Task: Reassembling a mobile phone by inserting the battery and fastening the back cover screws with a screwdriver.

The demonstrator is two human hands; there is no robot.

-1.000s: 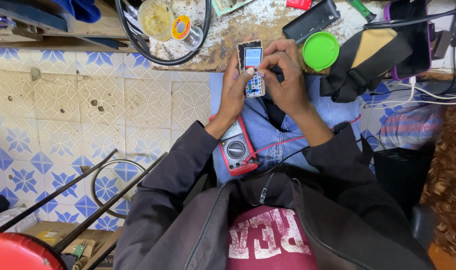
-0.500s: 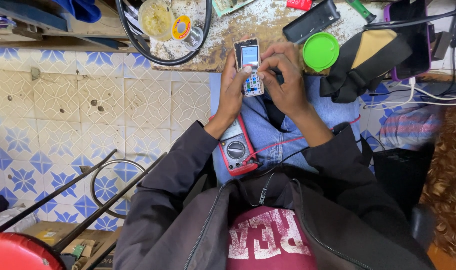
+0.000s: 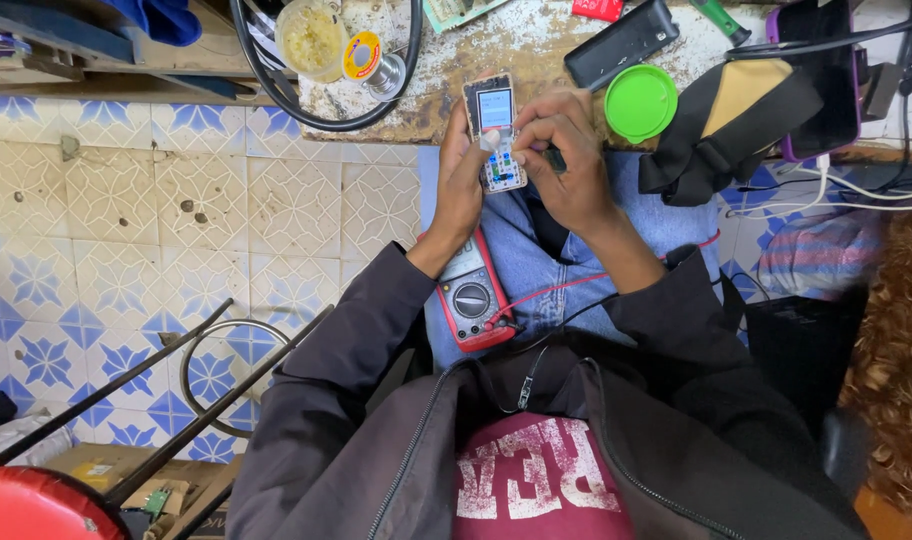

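A small opened keypad phone [image 3: 497, 128] with a lit pale screen and bare white key contacts is held above my lap. My left hand [image 3: 460, 186] grips its left edge from below. My right hand [image 3: 566, 160] holds its right side, with a fingertip pressed on the keypad area and a thin dark tool pinched between the fingers. A red and grey multimeter [image 3: 473, 296] lies on my left thigh, its red and black leads trailing across my jeans.
A worn workbench [image 3: 521, 45] stands ahead with a green round lid [image 3: 641, 102], a black device [image 3: 621, 44], a solder spool [image 3: 363, 56] and a yellowish tub [image 3: 313, 38]. A black bag [image 3: 736, 125] sits right. Tiled floor [image 3: 176, 220] and a red stool [image 3: 26, 505] are left.
The phone and both hands have stayed almost still; my right fingers shifted slightly over the keypad.
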